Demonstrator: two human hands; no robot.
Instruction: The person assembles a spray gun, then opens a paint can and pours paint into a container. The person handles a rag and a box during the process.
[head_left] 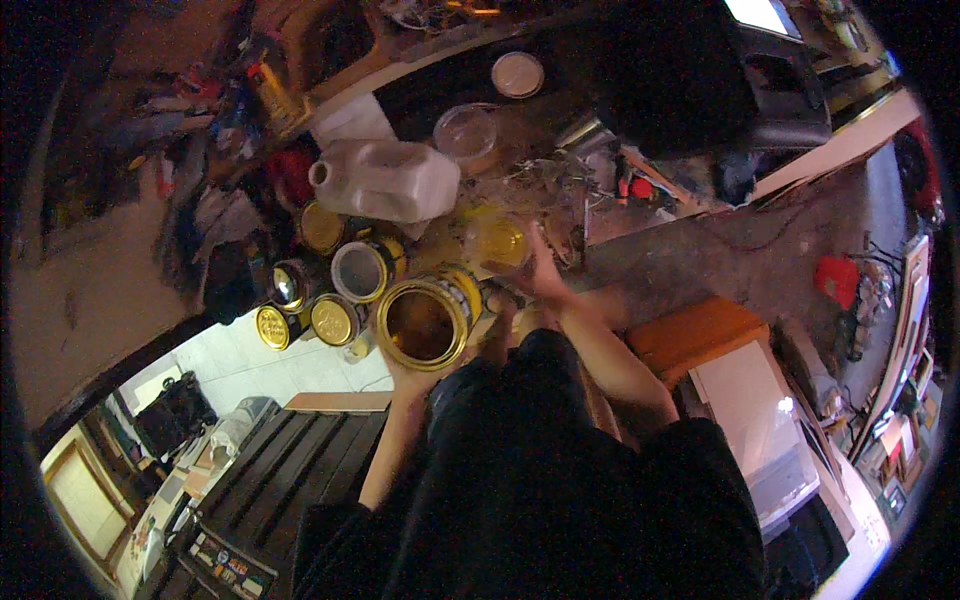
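Note:
My left hand [406, 378] is closed around the side of an open metal can [463, 291] with a gold rim, tilted so its mouth faces up toward me. A brownish inside shows through the mouth. To its right, my right hand [543, 275] is wrapped round a clear container [497, 243] with yellow liquid in it, held close to the can and somewhat blurred. Left of the open can stand several smaller cans, among them one with a gold lid [334, 319] and one with a pale, round top [360, 271]. A translucent jug [388, 181] lies just beyond them.
A clear round lid or dish [465, 132] and a pale round lid [517, 75] lie farther back. Tools and scraps [640, 187] clutter the bench to the right. An orange-brown wooden box [698, 335] stands near my right elbow, and a dark slatted surface [300, 455] is at lower left.

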